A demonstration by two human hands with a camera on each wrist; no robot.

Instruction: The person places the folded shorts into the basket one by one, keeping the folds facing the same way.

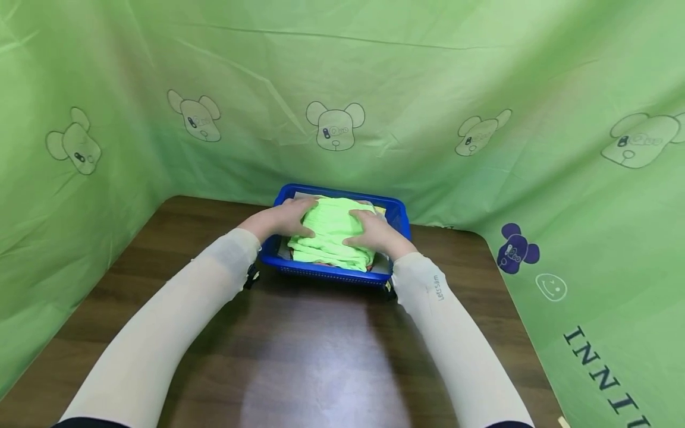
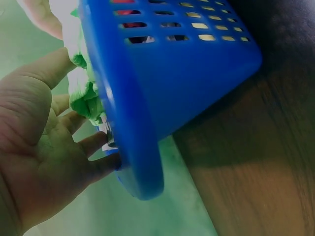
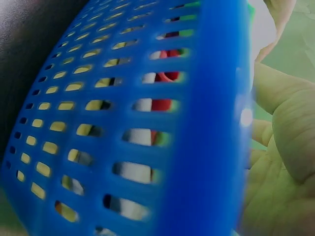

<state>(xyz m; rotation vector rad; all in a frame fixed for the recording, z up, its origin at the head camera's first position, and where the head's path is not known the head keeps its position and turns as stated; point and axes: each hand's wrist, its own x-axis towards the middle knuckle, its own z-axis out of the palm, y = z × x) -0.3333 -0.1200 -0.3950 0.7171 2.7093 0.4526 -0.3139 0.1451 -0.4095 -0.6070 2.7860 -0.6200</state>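
A neon-green folded cloth (image 1: 333,229) lies on top of the contents of a blue plastic basket (image 1: 326,271). My left hand (image 1: 289,218) is at the cloth's left side, its thumb and fingers spread. On the opposite side my right hand (image 1: 377,233) touches the cloth with thumb and fingers apart. In the left wrist view, the left thumb meets the cloth edge, while the other fingers reach inside the basket rim (image 2: 130,113). The right wrist view shows my right hand (image 3: 288,142) behind the basket wall, which hides most of its fingertips.
Red, white and yellow items show through the slots of the basket wall (image 3: 113,103). The basket stands at the back of a brown wooden table (image 1: 321,356). Green curtain (image 1: 257,65) with printed bear heads hangs behind and along both sides.
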